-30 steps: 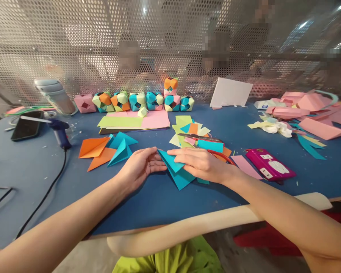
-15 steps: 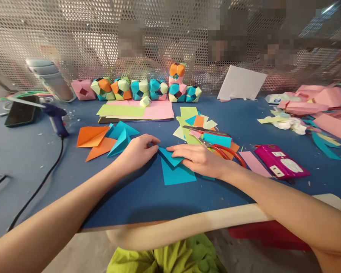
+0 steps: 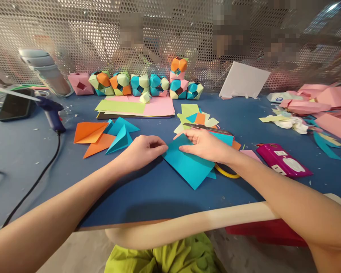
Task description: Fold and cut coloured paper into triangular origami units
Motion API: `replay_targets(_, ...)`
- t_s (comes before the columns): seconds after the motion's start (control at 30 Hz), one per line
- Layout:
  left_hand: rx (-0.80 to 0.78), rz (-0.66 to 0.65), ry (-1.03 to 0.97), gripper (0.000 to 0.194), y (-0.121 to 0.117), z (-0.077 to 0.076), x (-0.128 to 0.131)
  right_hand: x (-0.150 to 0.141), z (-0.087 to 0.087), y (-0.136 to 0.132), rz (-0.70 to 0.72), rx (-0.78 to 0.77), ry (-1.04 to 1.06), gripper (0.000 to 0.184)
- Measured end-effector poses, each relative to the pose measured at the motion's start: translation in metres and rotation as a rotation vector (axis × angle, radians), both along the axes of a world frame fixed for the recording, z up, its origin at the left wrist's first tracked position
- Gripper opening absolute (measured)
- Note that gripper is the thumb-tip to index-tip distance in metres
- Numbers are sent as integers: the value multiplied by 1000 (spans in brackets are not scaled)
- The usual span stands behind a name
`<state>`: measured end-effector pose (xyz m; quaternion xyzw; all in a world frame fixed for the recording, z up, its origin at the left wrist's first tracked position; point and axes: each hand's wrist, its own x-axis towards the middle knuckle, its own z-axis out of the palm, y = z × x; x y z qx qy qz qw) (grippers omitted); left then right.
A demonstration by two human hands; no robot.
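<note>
A turquoise paper sheet hangs tilted just above the table, one corner pointing towards me. My left hand pinches its left corner between thumb and fingers. At the sheet's top edge, my right hand grips it, thumb on the near face and fingers partly behind. Left of my hands lie folded turquoise pieces and folded orange pieces. Scissors rest on coloured paper scraps behind my right hand. A yellow loop shows from under the sheet's right side.
Several paper balls line the back by a perforated metal screen. Nearer stand a paper stack, a glue gun with its cord, a phone and a bottle. A magenta pack and pink scraps lie right.
The turquoise sheet has turned and lifted, and its folded-down flap no longer shows. My right hand has risen from pressing flat to gripping the top edge. My left hand has moved slightly right onto the corner.
</note>
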<state>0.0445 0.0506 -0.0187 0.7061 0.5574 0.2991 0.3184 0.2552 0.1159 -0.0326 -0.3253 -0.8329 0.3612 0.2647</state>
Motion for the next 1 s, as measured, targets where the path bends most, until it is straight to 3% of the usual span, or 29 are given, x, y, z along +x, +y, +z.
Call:
replay_targets(0.1, 15, -22, 56, 15, 0, -3, 0, 0, 2, -1, 5, 29, -63, 21)
replay_targets(0.3, 138, -69, 235, 14, -1, -9, 0, 0, 2, -18, -27, 365, -109, 20)
replay_targets(0.47, 179, -129, 293, 12, 6, -9, -9, 7, -8, -17, 266, 617, -8, 20)
replay_targets(0.63, 134, -188, 223, 14, 13, -10, -20, 13, -10, -16, 405, 728, -66, 23)
replay_targets(1.0, 62, -201, 101, 10, 17, -12, -25, 12, 0, -28, 501, 829, -163, 25)
